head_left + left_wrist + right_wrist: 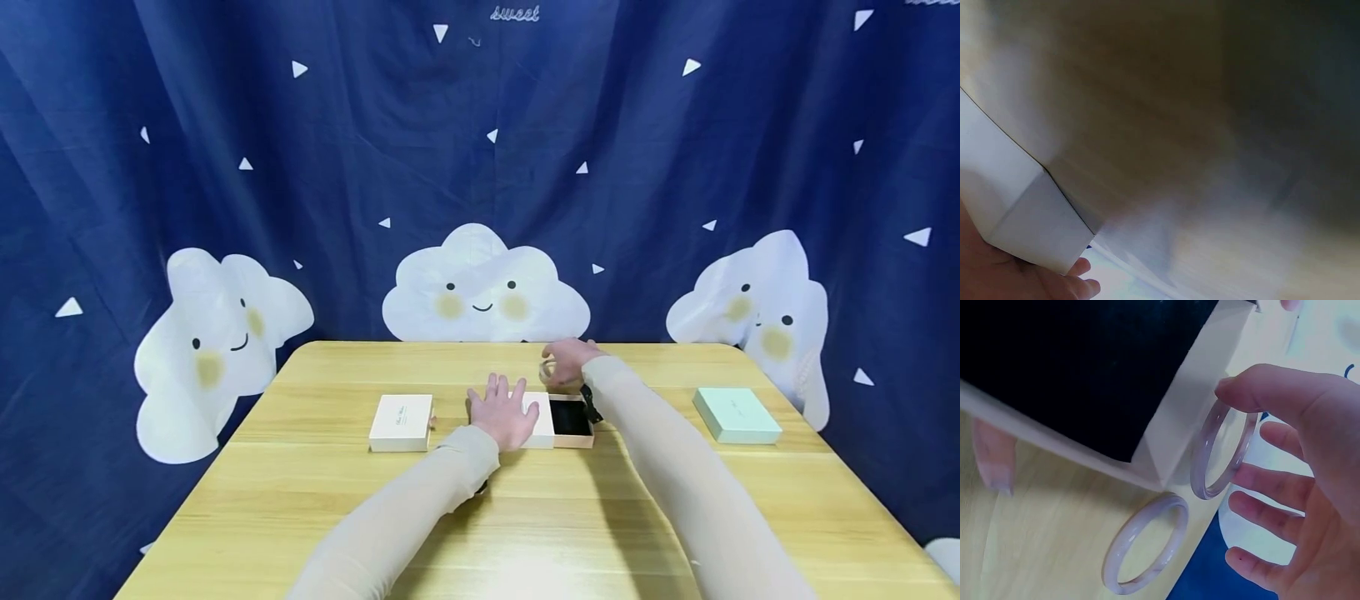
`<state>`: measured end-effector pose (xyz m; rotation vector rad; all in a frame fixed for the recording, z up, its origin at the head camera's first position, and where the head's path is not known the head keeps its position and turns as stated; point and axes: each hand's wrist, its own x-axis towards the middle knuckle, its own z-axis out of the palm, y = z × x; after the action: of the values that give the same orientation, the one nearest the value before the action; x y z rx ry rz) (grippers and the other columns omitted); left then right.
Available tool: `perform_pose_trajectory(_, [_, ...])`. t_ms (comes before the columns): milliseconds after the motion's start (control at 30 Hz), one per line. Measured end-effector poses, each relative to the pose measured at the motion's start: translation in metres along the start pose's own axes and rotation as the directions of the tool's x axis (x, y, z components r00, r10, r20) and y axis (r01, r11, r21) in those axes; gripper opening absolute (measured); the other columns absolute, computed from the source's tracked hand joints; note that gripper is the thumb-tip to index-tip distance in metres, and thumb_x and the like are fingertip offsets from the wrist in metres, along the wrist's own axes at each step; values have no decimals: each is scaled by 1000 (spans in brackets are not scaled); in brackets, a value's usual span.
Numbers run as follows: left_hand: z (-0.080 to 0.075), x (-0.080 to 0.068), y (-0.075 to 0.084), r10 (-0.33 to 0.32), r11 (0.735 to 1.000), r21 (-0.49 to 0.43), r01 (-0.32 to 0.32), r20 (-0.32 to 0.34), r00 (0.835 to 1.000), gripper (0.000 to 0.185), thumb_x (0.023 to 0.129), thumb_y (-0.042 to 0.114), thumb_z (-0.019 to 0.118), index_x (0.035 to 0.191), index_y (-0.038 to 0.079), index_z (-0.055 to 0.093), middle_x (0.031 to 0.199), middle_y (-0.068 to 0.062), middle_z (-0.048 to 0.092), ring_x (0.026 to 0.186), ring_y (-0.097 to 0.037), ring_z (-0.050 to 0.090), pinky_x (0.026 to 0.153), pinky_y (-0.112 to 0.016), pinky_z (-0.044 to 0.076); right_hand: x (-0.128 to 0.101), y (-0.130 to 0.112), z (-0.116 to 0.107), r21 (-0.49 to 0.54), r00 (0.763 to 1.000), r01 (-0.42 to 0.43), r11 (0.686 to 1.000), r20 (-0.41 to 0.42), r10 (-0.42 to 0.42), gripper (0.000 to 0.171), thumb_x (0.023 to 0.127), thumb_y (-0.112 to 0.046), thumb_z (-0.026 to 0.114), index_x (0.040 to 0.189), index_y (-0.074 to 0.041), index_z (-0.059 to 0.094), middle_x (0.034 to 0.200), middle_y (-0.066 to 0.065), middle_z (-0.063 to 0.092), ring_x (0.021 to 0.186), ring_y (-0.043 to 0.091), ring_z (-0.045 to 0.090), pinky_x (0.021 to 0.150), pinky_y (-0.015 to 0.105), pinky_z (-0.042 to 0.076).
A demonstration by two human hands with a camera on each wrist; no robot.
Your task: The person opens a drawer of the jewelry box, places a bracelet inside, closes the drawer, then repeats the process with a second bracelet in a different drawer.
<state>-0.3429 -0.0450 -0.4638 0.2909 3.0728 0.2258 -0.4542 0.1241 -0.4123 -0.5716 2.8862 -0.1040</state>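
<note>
My left hand [504, 414] lies flat with spread fingers on a white box lid [540, 421] at the table's middle; the left wrist view shows the lid's corner [1019, 209] blurred, with fingertips [1079, 281] under it. Beside the lid stands an open pinkish box with a black lining [572, 418] [1085, 369]. Just beyond it my right hand [561, 365] [1238, 440] holds a pale translucent bangle [550, 372] [1219, 450] upright between thumb and fingers. A second pale bangle [1146, 544] lies flat on the table next to the box corner.
A closed white box [402, 422] lies to the left on the wooden table [525, 517]. A closed mint-green box [737, 414] lies at the right. A blue curtain with cloud figures [480, 287] hangs right behind the table's far edge.
</note>
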Motion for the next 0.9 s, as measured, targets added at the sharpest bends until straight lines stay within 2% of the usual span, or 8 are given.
perform_pose_trajectory(167, [3,2,-1,-1,1000,-2,1,4,1000,66,104,59,17,162,26,25,167,-14,22,156,-34,12,116,-72,17,-2,1,-4,-21,999,33,999,-6,-33,64,79,-30,79,139,-12,60,138,10,63,125,31,57,98,60,41])
perform_pose_trajectory(400, [5,5,-2,-1,1000,-3,1,7,1000,68,104,60,16,162,26,23,167,-14,22,156,-34,11,117,-71,16,-9,1,-13,-81,997,64,995,-25,-67,66,74,-26,78,137,-13,62,136,10,64,125,31,58,96,62,42])
perform_pose_trajectory(600, [4,4,-2,0,1000,-9,0,10,1000,67,104,59,17,162,26,24,167,-14,22,156,-34,12,117,-71,17,-23,-3,-21,-75,997,69,995,-21,-71,64,76,-26,78,136,-14,62,135,9,65,123,30,59,98,62,40])
perform_pose_trajectory(900, [2,3,0,3,1000,4,-3,12,1000,66,104,58,17,162,26,25,167,-14,23,156,-34,12,116,-71,17,-37,0,-26,-70,997,78,995,-10,-78,63,79,-30,80,138,-15,61,140,9,62,128,31,56,105,69,35])
